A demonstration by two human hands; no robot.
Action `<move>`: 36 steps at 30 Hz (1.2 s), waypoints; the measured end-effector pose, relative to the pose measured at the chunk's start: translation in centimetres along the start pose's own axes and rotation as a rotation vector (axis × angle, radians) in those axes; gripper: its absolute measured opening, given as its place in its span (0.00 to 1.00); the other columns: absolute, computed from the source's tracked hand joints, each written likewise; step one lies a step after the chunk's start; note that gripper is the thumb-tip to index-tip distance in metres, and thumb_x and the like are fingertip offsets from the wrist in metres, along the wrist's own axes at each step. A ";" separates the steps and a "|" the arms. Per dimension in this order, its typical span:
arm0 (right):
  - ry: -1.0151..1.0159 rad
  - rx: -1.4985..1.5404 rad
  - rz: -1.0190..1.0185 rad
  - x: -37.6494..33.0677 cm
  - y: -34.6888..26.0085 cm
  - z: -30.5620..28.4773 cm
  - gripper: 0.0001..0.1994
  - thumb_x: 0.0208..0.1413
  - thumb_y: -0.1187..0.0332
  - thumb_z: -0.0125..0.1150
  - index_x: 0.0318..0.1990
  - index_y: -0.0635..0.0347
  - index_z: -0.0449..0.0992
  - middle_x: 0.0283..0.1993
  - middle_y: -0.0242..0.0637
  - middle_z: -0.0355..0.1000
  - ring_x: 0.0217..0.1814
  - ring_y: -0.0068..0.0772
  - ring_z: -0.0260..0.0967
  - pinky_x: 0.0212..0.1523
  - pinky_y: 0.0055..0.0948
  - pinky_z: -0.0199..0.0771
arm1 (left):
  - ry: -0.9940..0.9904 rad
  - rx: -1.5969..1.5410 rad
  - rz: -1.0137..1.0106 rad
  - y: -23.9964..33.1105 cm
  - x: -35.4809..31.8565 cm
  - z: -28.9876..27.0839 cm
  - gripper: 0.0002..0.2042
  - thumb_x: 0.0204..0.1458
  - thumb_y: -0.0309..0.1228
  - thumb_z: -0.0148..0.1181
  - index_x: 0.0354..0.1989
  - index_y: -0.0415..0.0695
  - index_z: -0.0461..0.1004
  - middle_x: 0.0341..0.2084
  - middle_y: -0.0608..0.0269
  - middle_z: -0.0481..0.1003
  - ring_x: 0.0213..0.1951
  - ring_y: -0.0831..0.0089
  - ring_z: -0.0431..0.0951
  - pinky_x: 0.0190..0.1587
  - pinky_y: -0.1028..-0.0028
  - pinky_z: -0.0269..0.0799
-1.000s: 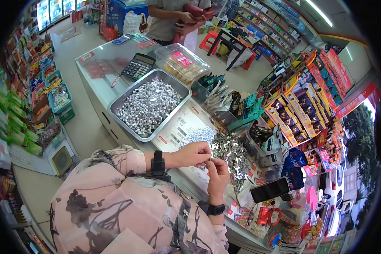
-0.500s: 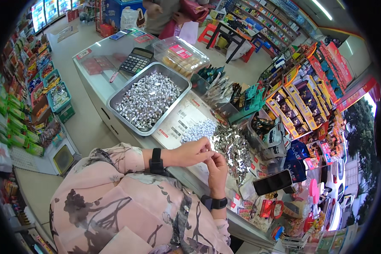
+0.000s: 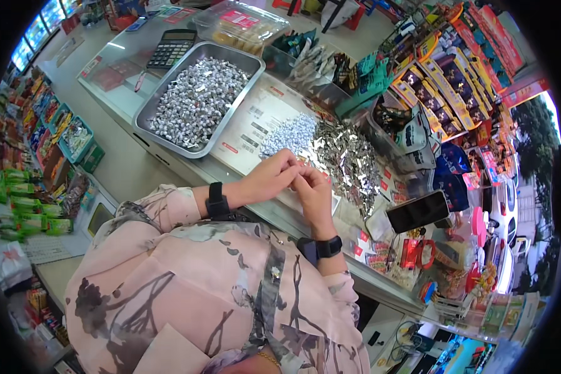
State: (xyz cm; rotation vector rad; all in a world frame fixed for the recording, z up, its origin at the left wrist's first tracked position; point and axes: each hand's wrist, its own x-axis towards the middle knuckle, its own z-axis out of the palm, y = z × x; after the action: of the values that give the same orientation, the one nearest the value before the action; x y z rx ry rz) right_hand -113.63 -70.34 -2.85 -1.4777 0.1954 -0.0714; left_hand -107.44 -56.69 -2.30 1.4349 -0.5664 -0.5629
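Note:
Over the glass counter, my left hand (image 3: 269,177) and my right hand (image 3: 315,194) meet, their fingertips pinched together. Whatever lies between the fingers is too small and hidden to make out. Both wrists wear dark bands. Just beyond the hands is a pile of tiny pale blue-white pieces (image 3: 288,133). A heap of shiny silver strips (image 3: 346,161) spreads to its right. On the left stands a metal tray (image 3: 238,103), filled with many small silver-and-white pieces (image 3: 196,100).
A calculator (image 3: 171,48) and a clear lidded box (image 3: 213,19) stand behind the tray. Bins of packets (image 3: 411,140) line the counter's far side. To the right, a phone (image 3: 417,212) leans near small red items. Snack shelves (image 3: 19,193) rise at far left.
The view has tipped downward, so the counter and my hands sit higher in the picture. The person beyond the counter has left the view. My fingers stay pinched together.

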 end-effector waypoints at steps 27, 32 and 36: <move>0.257 -0.864 -0.301 0.8 -0.7 -2.1 0.07 0.48 0.67 0.60 0.33 0.59 0.75 0.28 0.41 0.69 0.29 0.40 0.68 0.30 0.34 0.67 | -0.291 1.095 0.133 1.0 3.2 -2.0 0.09 0.49 0.34 0.51 0.37 0.45 0.71 0.26 0.54 0.75 0.31 0.54 0.75 0.32 0.61 0.68; 0.235 -0.994 -0.339 1.0 -0.7 -2.5 0.07 0.49 0.67 0.58 0.33 0.59 0.75 0.31 0.42 0.71 0.30 0.41 0.70 0.31 0.33 0.69 | -0.265 1.005 0.177 0.7 3.3 -2.0 0.07 0.50 0.31 0.51 0.35 0.44 0.69 0.23 0.55 0.73 0.27 0.63 0.75 0.27 0.67 0.68; 0.274 -0.856 -0.343 1.2 0.1 -3.1 0.07 0.50 0.68 0.58 0.33 0.61 0.74 0.30 0.40 0.72 0.27 0.36 0.70 0.29 0.29 0.69 | -0.238 0.426 -0.070 1.4 3.2 -2.8 0.05 0.51 0.29 0.50 0.35 0.43 0.69 0.22 0.62 0.72 0.23 0.72 0.72 0.23 0.75 0.66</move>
State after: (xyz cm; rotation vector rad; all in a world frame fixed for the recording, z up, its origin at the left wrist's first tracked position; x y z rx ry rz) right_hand -112.97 -73.55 -3.27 -2.3454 0.2014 -0.5206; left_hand -103.22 -56.67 -1.01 1.8065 -0.8651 -0.7022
